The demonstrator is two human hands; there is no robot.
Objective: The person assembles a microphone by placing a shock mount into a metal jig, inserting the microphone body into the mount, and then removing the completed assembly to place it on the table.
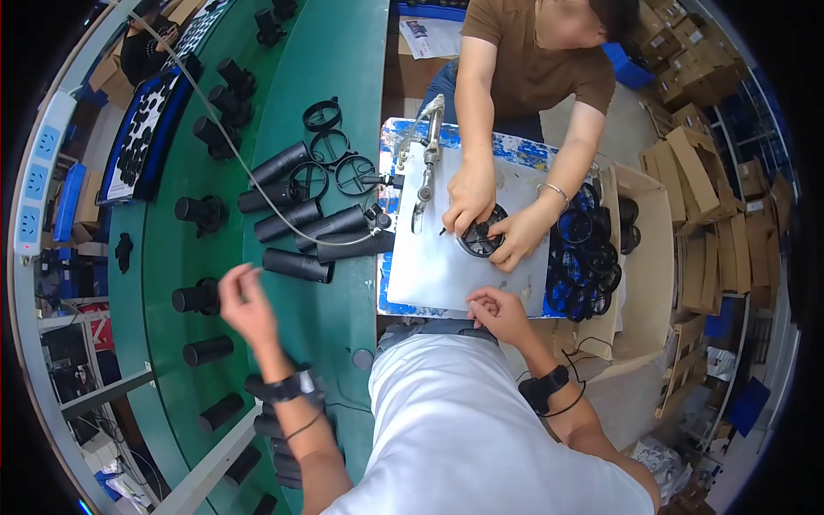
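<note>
My left hand [248, 302] is raised over the green table, fingers loosely bent and apart, with nothing seen in it. Nearest to it are a short black cylinder on a flange [196, 298] and a black tube [298, 265] lying on its side. At the near edge of a white metal plate [429, 279] is my right hand [500, 314], its fingers curled in and no object showing. Across the plate, a co-worker's two hands [470, 190] work on a black spoked ring [481, 232]. A metal toggle clamp [427, 176] stands at the plate's left side.
Several black tubes [279, 165] and spoked rings [354, 175] lie on the green table [296, 348]. More black rings [592, 257] are heaped at the plate's right, beside a wooden bin [645, 266]. A pale hose [232, 142] crosses the table. Cardboard boxes [699, 176] stand far right.
</note>
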